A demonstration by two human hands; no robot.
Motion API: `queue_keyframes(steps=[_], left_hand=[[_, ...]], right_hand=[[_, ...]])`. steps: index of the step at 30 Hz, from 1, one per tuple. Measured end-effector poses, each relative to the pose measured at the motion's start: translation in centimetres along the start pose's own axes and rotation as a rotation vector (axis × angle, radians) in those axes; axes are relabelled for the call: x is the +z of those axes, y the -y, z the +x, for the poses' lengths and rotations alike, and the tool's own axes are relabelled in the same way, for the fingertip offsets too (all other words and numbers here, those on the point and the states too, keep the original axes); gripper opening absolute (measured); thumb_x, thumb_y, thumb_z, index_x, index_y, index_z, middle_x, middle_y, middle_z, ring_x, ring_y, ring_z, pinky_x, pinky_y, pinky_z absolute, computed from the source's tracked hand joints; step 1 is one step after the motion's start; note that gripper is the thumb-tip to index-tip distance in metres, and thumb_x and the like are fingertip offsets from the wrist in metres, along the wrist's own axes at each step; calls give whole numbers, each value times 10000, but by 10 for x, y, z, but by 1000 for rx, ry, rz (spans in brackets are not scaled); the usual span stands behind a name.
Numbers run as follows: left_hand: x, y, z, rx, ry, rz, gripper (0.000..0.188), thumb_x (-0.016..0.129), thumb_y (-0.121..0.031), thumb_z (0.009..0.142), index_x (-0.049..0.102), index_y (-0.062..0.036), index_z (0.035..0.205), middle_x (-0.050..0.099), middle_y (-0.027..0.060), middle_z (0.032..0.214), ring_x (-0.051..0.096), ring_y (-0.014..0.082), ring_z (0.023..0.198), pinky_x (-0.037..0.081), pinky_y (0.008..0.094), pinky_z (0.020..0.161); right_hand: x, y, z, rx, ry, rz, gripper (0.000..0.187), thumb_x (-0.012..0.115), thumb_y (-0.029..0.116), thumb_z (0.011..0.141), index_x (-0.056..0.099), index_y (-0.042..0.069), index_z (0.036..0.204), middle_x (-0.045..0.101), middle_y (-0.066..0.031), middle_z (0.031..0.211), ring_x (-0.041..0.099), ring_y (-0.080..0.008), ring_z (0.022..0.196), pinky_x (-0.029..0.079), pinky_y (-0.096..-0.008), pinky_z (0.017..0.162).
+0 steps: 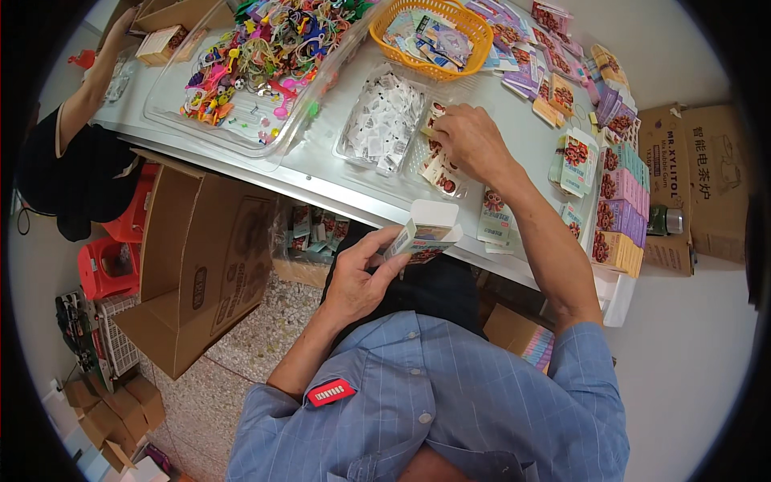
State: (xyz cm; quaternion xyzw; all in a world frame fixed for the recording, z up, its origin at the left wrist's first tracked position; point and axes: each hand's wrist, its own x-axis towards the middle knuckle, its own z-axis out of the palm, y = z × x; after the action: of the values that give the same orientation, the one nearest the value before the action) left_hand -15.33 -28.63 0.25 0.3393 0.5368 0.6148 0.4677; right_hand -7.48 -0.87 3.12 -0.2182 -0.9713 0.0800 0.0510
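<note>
My left hand (361, 277) is wrapped round a small printed carton (426, 243) in front of my body, its white top flaps standing up. Farther off, my right hand (474, 143) reaches over a shallow clear tray (414, 165) of small cream printed packets (442, 173). Its fingertips are drawn together on the packets; what they grip is hidden. Left of that tray stands a clear tub (381, 120) full of small white sachets. Flat green cartons (495, 217) lie by the table's near edge, close to my right forearm.
A large clear bin (161, 104) holds colourful small toys. Behind the sachets is a yellow basket (482, 60) of cards. Stacked cartons (622, 189) line the table's right end. Below, a cardboard box (173, 321) gapes open. Another person's arm (92, 84) reaches in at far left.
</note>
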Motion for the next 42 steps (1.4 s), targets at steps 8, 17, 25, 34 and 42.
queue_keyframes(steps=[8, 17, 25, 34, 42], left_hand=[[1, 2, 1, 0, -7, -91, 369, 657, -27, 955, 577, 29, 1311, 664, 105, 1130, 628, 110, 922, 532, 234, 773], [1, 2, 2, 24, -47, -192, 396, 643, 1, 958, 541, 43, 1338, 660, 121, 1161, 638, 128, 1012, 534, 231, 812], [6, -3, 1, 42, -63, -87, 368, 662, -13, 947, 589, 13, 1306, 656, 83, 1155, 623, 101, 958, 524, 233, 792], [-2, 1, -5, 34, -65, 32, 354, 660, -9, 941, 600, 11, 1290, 649, 95, 1174, 632, 127, 988, 531, 259, 836], [-11, 6, -13, 28, -116, -56, 389, 635, 19, 958, 541, 31, 1335, 650, 92, 1199, 641, 117, 1010, 518, 245, 871]], right_hand=[[-30, -6, -13, 91, 23, 228, 178, 701, 192, 878, 741, 21, 905, 642, -137, 815, 611, -309, 776, 473, -420, 707], [-86, 22, -65, 51, 43, 996, 196, 670, 191, 943, 737, 17, 1003, 646, -107, 1191, 583, -236, 1072, 452, -320, 899], [-89, 35, -75, -260, 186, 718, 123, 769, 104, 832, 768, 59, 947, 623, -120, 1299, 497, -345, 1314, 389, -460, 1099], [-86, 56, -64, -266, 92, 683, 113, 747, 127, 857, 730, 33, 918, 668, -118, 1190, 582, -318, 1208, 460, -434, 1016], [-16, 58, 10, -210, -111, 270, 203, 758, 163, 817, 717, 60, 987, 673, -100, 1014, 615, -295, 1026, 474, -442, 903]])
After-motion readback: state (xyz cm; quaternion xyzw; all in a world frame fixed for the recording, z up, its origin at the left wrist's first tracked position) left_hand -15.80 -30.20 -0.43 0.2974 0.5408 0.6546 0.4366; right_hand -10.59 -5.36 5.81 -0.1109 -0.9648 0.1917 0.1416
